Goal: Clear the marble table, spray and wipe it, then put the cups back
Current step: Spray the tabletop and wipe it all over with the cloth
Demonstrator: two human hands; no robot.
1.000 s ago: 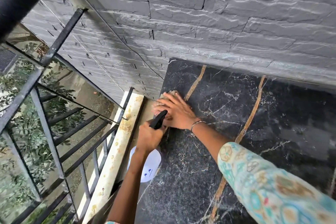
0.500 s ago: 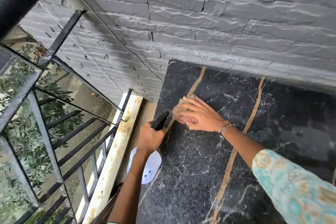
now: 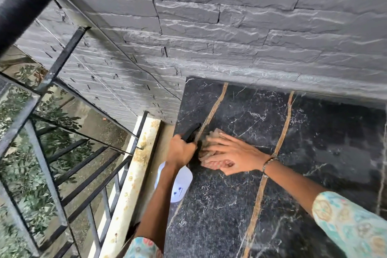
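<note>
The dark marble worktop (image 3: 303,153) meets a grey stone wall (image 3: 230,27), with a railing (image 3: 62,153) to the left. Near its left edge, the right hand (image 3: 232,156) presses flat on a cloth (image 3: 210,142); the left hand (image 3: 181,150) grips a spray bottle (image 3: 178,182) just off the edge

There was one black marble table (image 3: 314,153) with two brown veins, one white plastic spray bottle (image 3: 178,184) with a black nozzle, one beige crumpled cloth (image 3: 211,144), two bare hands, and one thin bracelet (image 3: 269,162).
</note>
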